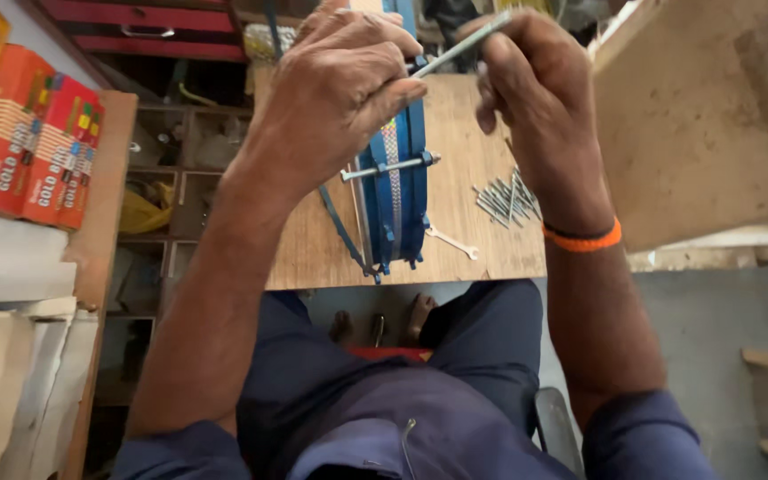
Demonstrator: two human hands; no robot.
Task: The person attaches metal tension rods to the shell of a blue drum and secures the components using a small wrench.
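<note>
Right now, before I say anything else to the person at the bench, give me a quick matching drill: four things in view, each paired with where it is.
Things:
1. blue drum frame
2. small spanner
3. pile of metal rods
4. single metal rod

Places:
A. pinched in the right hand
B. loose on the board, under the right wrist
C. on edge, steadied by the left hand
D. flat on the board, just right of the frame

Pairs: 1-C, 2-D, 3-B, 4-A

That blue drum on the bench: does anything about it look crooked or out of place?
One thing stands out. On the blue drum, a tension rod juts sideways across the rim. Spare rods lie in a loose heap and a small spanner rests beside them. No damage shows.
</note>
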